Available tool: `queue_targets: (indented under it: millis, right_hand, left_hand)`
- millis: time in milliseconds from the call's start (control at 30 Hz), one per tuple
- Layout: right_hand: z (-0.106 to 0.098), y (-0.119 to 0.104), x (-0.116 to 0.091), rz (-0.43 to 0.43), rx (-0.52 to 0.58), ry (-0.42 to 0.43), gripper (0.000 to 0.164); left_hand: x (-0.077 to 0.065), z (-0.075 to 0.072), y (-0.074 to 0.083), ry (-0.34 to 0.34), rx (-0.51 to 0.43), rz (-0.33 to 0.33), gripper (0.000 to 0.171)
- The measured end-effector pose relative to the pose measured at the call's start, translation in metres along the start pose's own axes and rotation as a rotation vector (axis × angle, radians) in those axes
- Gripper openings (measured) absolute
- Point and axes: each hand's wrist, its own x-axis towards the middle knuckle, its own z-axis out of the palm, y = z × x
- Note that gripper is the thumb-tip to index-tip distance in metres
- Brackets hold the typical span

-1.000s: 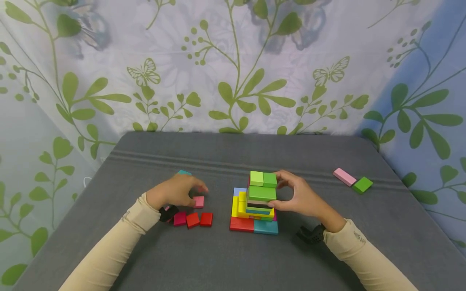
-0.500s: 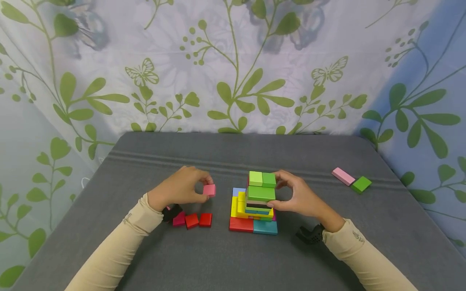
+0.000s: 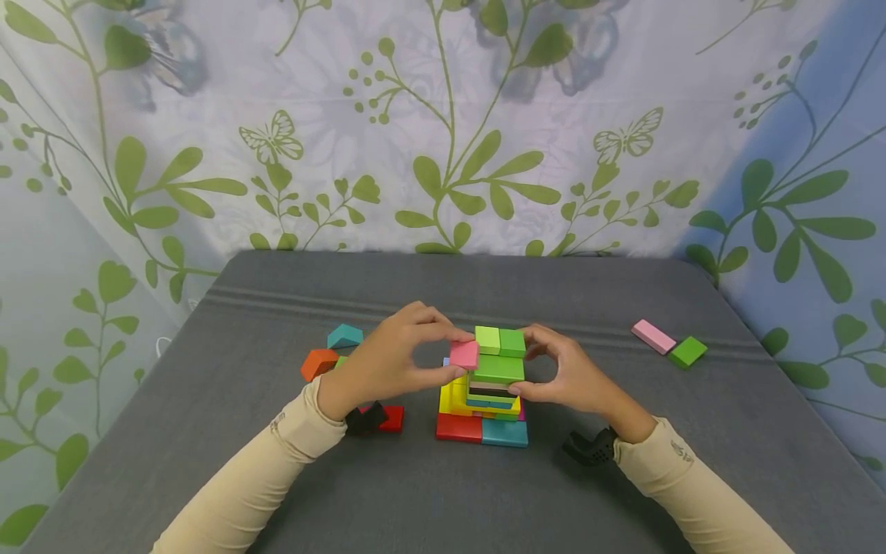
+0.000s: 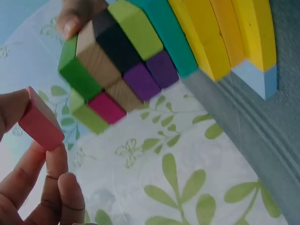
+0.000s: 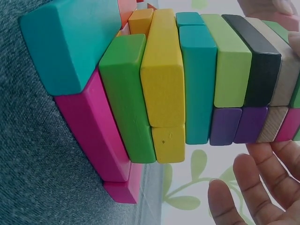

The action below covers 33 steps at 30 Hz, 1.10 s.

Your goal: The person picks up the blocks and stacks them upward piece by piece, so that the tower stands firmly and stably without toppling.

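Observation:
A tower of colored wooden blocks (image 3: 497, 368) stands on the grey table, wide at the base and narrower above. Green blocks cap its top. My left hand (image 3: 398, 354) pinches a small pink block (image 3: 464, 355) between thumb and fingers, at the tower's upper left side. In the left wrist view that pink block (image 4: 42, 119) appears apart from the tower. My right hand (image 3: 571, 369) holds the tower's upper layers from the right, thumb at the front and fingers toward the back. The right wrist view shows other right-hand fingers (image 5: 255, 187) spread beside the purple blocks.
Left of the tower lie a red block (image 3: 392, 419), an orange block (image 3: 318, 363) and a teal block (image 3: 344, 336); my left arm hides others. To the far right are a long pink block (image 3: 654, 336) and a green block (image 3: 688, 352). A leaf-patterned curtain (image 3: 388, 154) hangs behind.
My left hand has picked the pink block off the table on the left and carried it rightward to the tower's top. My right hand has stayed at the tower.

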Motion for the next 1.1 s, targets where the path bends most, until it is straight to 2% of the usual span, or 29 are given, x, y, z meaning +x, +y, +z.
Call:
queue_targets:
  millis: [167, 367, 433, 667, 1000, 1100]
  right_hand:
    - [0.000, 0.000, 0.000, -0.006, 0.004, -0.001, 0.051]
    - [-0.001, 0.000, 0.000, -0.022, 0.017, -0.008, 0.049]
    - [-0.001, 0.000, 0.000, -0.022, 0.017, -0.009, 0.049]
    - [0.000, 0.000, 0.001, 0.001, 0.010, -0.006, 0.048]
    - [0.000, 0.001, 0.001, -0.009, 0.013, -0.006, 0.049]
    - [-0.001, 0.001, 0.001, -0.015, 0.013, -0.006, 0.050]
  left_hand:
    - [0.008, 0.013, 0.006, 0.025, 0.090, 0.054, 0.036]
    - [0.012, 0.027, 0.006, 0.114, 0.223, 0.193, 0.032]
    - [0.013, 0.029, 0.006, 0.123, 0.259, 0.215, 0.030]
    - [0.012, 0.030, 0.006, 0.127, 0.308, 0.209, 0.023]
    - [0.008, 0.029, 0.003, 0.155, 0.283, 0.218, 0.024]
    - [0.008, 0.028, 0.002, 0.160, 0.238, 0.181, 0.033]
